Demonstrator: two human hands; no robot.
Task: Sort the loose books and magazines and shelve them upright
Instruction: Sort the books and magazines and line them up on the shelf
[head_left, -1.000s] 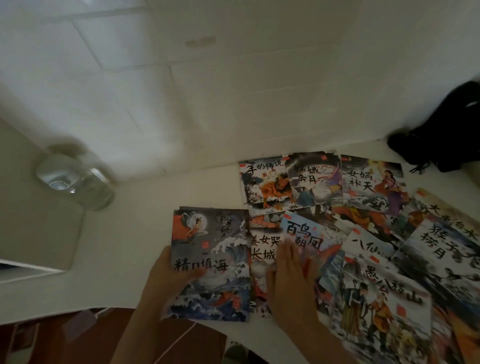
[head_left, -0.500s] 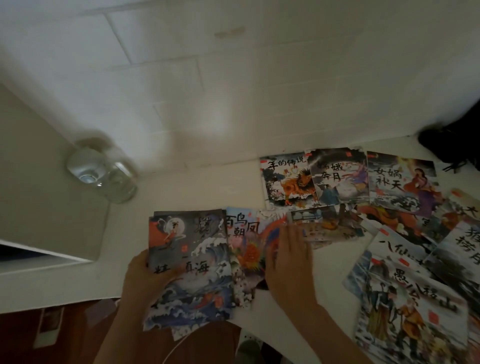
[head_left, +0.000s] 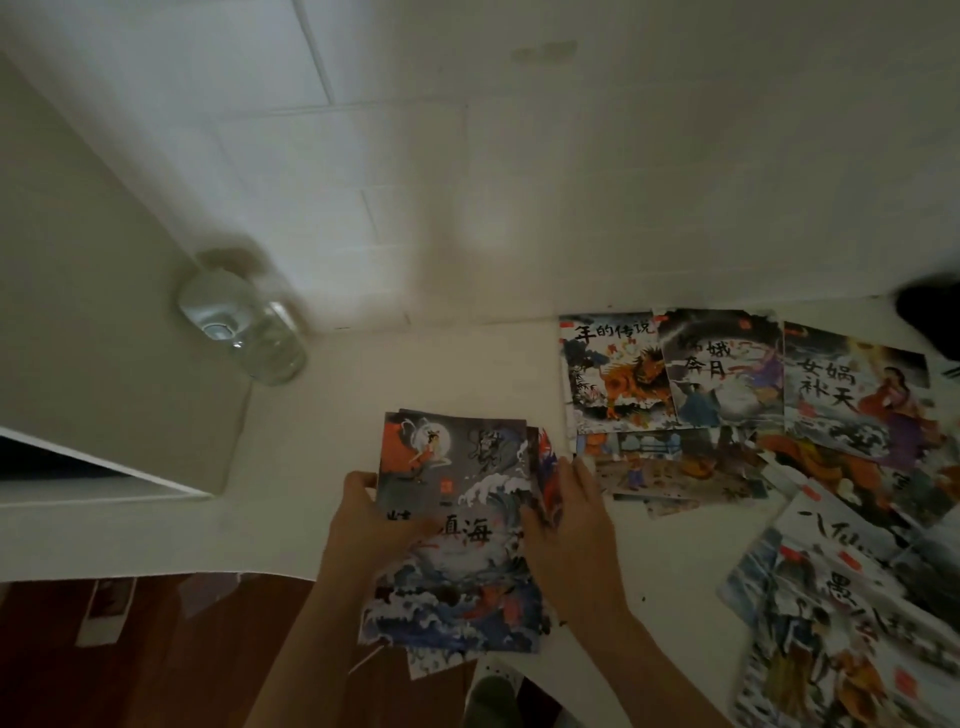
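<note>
My L hand (head_left: 382, 525) grips the gathered stack (head_left: 457, 530) w/ thumb on top cover, at table's (head_left: 415, 374) 6 o'clock edge. R hand (head_left: 571, 535), fingers curled, tucks a red-blue book (head_left: 546, 470) against it. Step: still collecting. Next, I reckon: loose books (head_left: 727, 374) at 2 o'clock.

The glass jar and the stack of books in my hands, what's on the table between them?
Nothing: in the head view, bare white tabletop runs from the glass jar to the stack of books.
</note>
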